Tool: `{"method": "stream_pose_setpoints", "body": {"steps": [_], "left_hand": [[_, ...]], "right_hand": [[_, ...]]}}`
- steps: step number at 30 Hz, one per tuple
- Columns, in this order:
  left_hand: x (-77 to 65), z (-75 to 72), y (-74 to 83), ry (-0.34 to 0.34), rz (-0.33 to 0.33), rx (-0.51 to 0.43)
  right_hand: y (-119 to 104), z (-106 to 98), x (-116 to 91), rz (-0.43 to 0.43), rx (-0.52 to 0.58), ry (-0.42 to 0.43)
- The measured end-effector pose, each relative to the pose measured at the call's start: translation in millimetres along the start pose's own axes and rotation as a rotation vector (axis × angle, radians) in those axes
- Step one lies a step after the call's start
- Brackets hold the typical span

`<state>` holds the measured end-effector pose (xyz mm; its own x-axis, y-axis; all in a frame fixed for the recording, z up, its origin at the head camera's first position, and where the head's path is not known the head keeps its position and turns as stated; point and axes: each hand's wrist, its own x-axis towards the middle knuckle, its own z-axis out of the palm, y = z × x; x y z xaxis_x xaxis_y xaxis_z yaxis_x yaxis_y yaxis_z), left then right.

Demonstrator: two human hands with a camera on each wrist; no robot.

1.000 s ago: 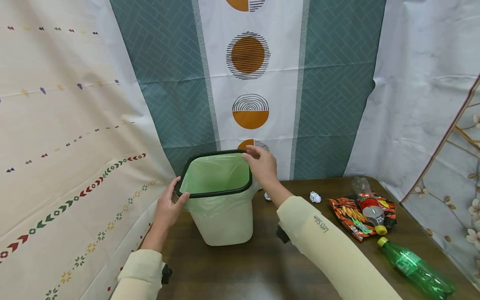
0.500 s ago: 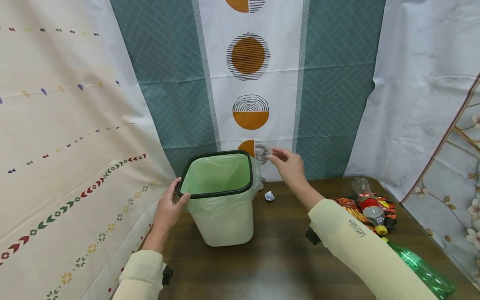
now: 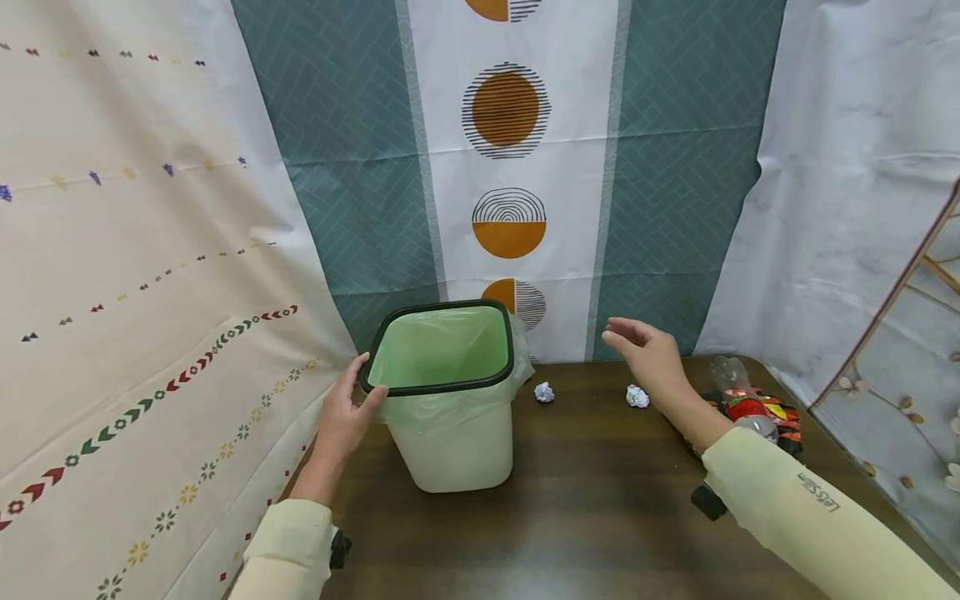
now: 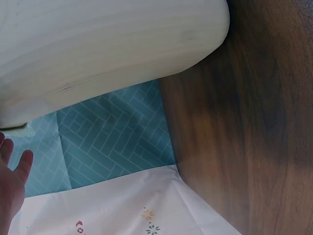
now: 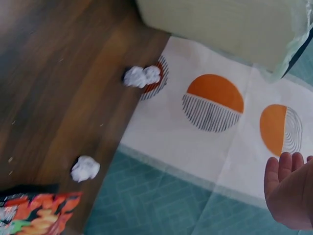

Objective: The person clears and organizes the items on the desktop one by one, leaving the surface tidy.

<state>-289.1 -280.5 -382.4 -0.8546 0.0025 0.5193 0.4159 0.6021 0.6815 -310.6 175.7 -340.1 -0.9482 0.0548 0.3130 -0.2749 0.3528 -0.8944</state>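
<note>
A pale trash can (image 3: 457, 450) with a black rim stands upright on the table. A light green plastic bag (image 3: 442, 342) lines it and folds down outside the rim. My left hand (image 3: 341, 421) rests on the can's near left corner, thumb and fingers spread to either side of it. My right hand (image 3: 656, 367) is in the air to the right, fingers loosely bent, with nothing seen in it. Near it on the table lies a crumpled paper ball (image 3: 637, 396); another paper ball (image 3: 543, 392) lies beside the can. In the right wrist view, two paper balls (image 5: 142, 76) touch or overlap.
An orange-and-black snack bag (image 3: 787, 421) lies at the table's right, with a clear plastic bottle (image 3: 738, 387) on it, partly hidden by my right arm. Patterned cloth (image 3: 517, 183) hangs behind the dark wooden table (image 3: 585, 517).
My right hand has left the bag's right edge and moved right through the air, past the nearer paper ball. My right arm now covers the green bottle. The left hand keeps its place.
</note>
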Motion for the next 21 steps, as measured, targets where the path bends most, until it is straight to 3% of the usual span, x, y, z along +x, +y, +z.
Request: {"method": "stream_pose_setpoints", "body": {"steps": [13,21], "left_hand": [[0.6,1.8,-3.2,0.012,0.009,-0.015],[-0.8,1.2,-1.2,0.007,-0.004,-0.013]], "right_hand": [[35,-72,-4,0.124,-0.084,0.091],[71,-106,-8,0.17,-0.14,0.161]]}}
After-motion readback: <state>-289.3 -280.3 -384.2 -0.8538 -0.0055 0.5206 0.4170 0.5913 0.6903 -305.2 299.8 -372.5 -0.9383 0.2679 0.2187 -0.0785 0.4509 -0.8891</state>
